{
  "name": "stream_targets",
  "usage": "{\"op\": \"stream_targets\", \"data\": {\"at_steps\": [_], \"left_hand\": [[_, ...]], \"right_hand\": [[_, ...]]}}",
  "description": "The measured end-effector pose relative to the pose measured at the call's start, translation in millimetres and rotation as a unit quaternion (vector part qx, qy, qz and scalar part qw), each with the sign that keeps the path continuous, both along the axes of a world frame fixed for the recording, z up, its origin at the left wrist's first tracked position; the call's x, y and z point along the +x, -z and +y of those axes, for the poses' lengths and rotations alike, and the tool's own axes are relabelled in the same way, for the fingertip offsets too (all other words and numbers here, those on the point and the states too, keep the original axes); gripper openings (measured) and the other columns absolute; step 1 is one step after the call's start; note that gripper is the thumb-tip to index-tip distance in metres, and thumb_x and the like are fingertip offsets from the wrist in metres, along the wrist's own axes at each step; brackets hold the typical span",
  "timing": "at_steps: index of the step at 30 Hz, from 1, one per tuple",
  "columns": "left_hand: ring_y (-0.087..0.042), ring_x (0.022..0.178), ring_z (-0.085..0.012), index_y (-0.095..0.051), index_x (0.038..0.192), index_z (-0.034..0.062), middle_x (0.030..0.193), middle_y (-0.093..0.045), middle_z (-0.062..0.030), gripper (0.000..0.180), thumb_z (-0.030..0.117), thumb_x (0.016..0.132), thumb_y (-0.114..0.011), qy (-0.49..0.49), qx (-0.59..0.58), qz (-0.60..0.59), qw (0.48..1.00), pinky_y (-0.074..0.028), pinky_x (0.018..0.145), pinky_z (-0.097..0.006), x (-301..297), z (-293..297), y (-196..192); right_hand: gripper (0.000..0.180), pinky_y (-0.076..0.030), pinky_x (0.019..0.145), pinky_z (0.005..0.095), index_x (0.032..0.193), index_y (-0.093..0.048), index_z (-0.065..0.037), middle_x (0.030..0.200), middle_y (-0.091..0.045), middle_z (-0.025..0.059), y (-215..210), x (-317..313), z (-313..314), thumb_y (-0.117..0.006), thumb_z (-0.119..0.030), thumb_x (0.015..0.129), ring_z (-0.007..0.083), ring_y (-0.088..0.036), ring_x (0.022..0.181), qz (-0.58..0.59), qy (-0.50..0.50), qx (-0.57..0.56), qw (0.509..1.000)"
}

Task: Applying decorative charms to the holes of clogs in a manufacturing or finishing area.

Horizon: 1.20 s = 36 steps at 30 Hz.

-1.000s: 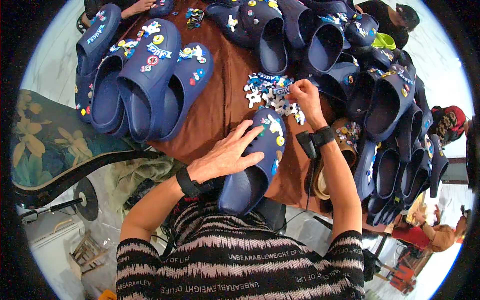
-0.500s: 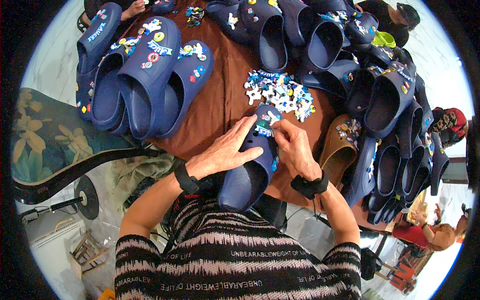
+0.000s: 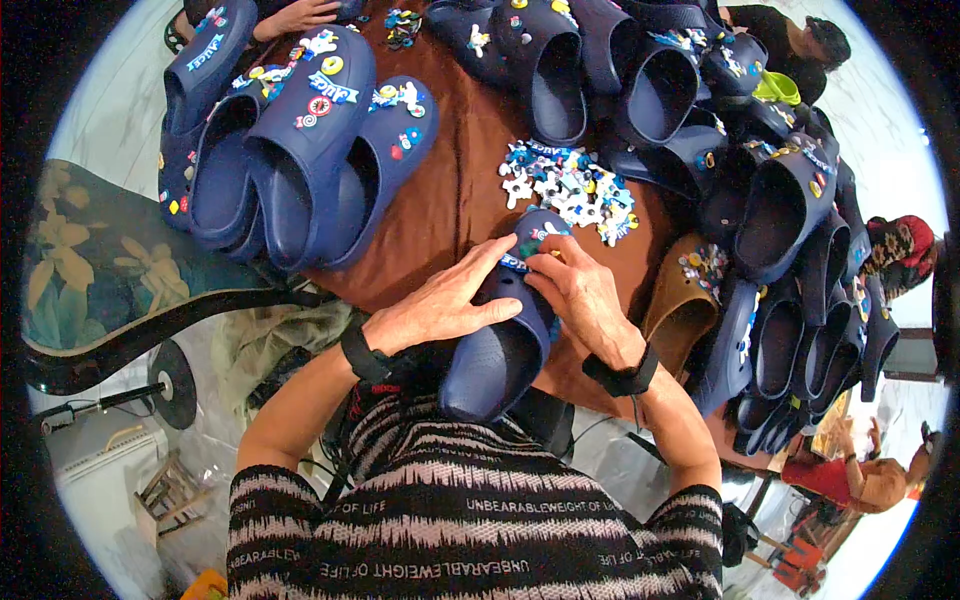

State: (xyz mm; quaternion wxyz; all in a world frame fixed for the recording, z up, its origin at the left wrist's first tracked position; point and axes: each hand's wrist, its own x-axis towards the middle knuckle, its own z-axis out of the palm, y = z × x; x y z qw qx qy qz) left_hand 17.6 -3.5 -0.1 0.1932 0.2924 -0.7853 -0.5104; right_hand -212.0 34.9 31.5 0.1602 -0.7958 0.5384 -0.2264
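A dark blue clog lies in front of me with its toe pointing away, at the near edge of the cloth-covered table. My left hand holds it from the left, thumb over the foot opening and fingers stretched along the upper, fingertips by the charms. On the upper, a blue banner-shaped charm sits between the two hands. My right hand has its thumb and fingers pinched together at the right end of that banner. A white charm sits closer to the toe; fingers partly cover the upper.
Beyond the toe lies a pile of loose white, blue and yellow charms on the brown cloth. Decorated blue clogs stand at left, with many more at right beside a brown clog. Across the table is another person's arm.
My right hand has shifted slightly left and turned over the banner charm, covering more of it. My left hand has stayed on the clog. The view has shifted slightly.
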Motion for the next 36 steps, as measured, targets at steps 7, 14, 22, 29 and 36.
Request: {"op": "stream_targets", "data": {"at_steps": [7, 14, 22, 29, 36], "left_hand": [[-0.032, 0.148, -0.0332, -0.026, 0.155, -0.0006, 0.158, -0.033, -0.0224, 0.068, 0.038, 0.104, -0.048, -0.015, 0.042, 0.030, 0.999, -0.025, 0.121, -0.041, 5, -5, 10], [-0.034, 0.147, -0.0302, -0.031, 0.154, -0.0007, 0.156, -0.038, -0.0207, 0.063, 0.040, 0.107, -0.041, -0.032, 0.035, 0.030, 0.998, -0.024, 0.121, -0.038, 2, -7, 18], [-0.035, 0.146, -0.0296, -0.034, 0.153, 0.0003, 0.155, -0.040, -0.0189, 0.061, 0.040, 0.107, -0.042, -0.054, 0.050, 0.046, 0.996, -0.025, 0.121, -0.039, 0, -7, 24], [-0.039, 0.143, -0.0303, -0.038, 0.151, 0.0009, 0.151, -0.044, -0.0192, 0.056, 0.034, 0.106, -0.046, -0.035, 0.011, 0.028, 0.999, -0.029, 0.118, -0.040, 1, -6, 18], [-0.046, 0.136, -0.0326, -0.044, 0.147, 0.0025, 0.145, -0.047, -0.0185, 0.051, 0.029, 0.103, -0.050, -0.018, -0.016, 0.019, 1.000, -0.035, 0.114, -0.041, -5, -5, 0]], "right_hand": [[0.014, -0.053, 0.072, 0.0445, 0.099, -0.068, -0.011, 0.093, -0.063, 0.0102, 2, 0, -7, -0.069, -0.015, 0.086, 0.0336, -0.065, 0.083, 0.055, -0.058, -0.053, 0.995], [0.013, -0.052, 0.074, 0.0441, 0.098, -0.069, -0.009, 0.092, -0.062, 0.0115, -8, 0, -5, -0.065, -0.012, 0.085, 0.0324, -0.065, 0.084, 0.070, -0.076, -0.041, 0.994], [0.013, -0.054, 0.079, 0.0445, 0.096, -0.068, -0.008, 0.096, -0.062, 0.0136, -13, 18, -8, -0.060, -0.009, 0.086, 0.0333, -0.065, 0.092, 0.199, -0.098, -0.008, 0.975], [0.024, -0.053, 0.081, 0.0447, 0.111, -0.069, -0.006, 0.099, -0.065, 0.0165, -1, -20, -4, -0.061, -0.004, 0.089, 0.0388, -0.065, 0.096, -0.093, 0.006, 0.044, 0.995], [0.035, -0.053, 0.083, 0.0441, 0.115, -0.068, -0.007, 0.104, -0.065, 0.0134, -4, -20, 12, -0.063, 0.000, 0.080, 0.0363, -0.062, 0.096, 0.000, -0.003, -0.041, 0.999]]}}
